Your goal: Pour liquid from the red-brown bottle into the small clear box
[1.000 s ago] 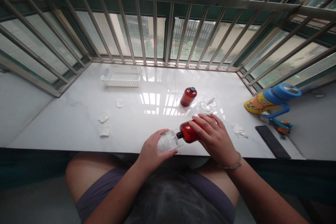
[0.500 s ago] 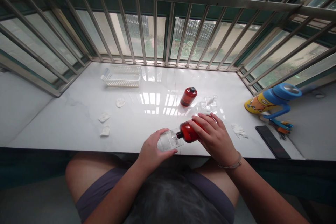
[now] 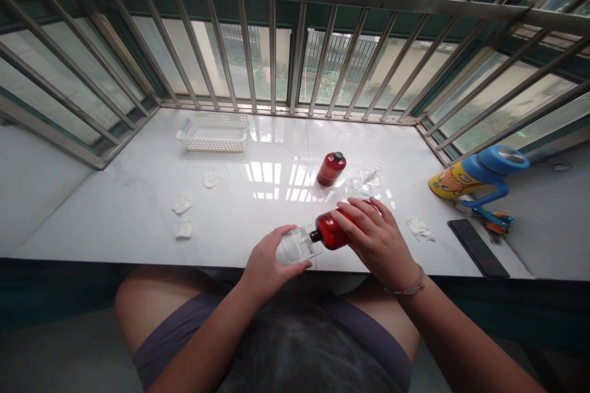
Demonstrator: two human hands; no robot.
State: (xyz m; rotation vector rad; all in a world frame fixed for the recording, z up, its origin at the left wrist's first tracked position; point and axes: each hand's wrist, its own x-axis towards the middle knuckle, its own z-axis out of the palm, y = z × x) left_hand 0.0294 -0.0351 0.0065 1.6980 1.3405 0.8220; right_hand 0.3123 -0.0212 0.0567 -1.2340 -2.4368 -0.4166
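My left hand (image 3: pixel 271 258) is wrapped round a clear bottle (image 3: pixel 297 245), which leans with its opening toward the right. In my right hand (image 3: pixel 373 236) is a red bottle (image 3: pixel 332 230), tilted so that its dark threaded neck meets the clear bottle's mouth. Whether liquid is flowing between them is too small to tell. Beyond my hands a second red bottle (image 3: pixel 332 170) with a dark cap stands upright. To its right lies a clear plastic piece (image 3: pixel 366 181), possibly a pump top or lid, partly lost in the glare.
A white perforated basket (image 3: pixel 214 142) sits at the back left. Crumpled tissues (image 3: pixel 183 204) lie on the left, another tissue (image 3: pixel 419 228) on the right. Beside it are a black phone (image 3: pixel 478 249), keys (image 3: pixel 498 224) and a yellow-and-blue flask (image 3: pixel 474 172). Metal bars (image 3: pixel 271 55) close off the back.
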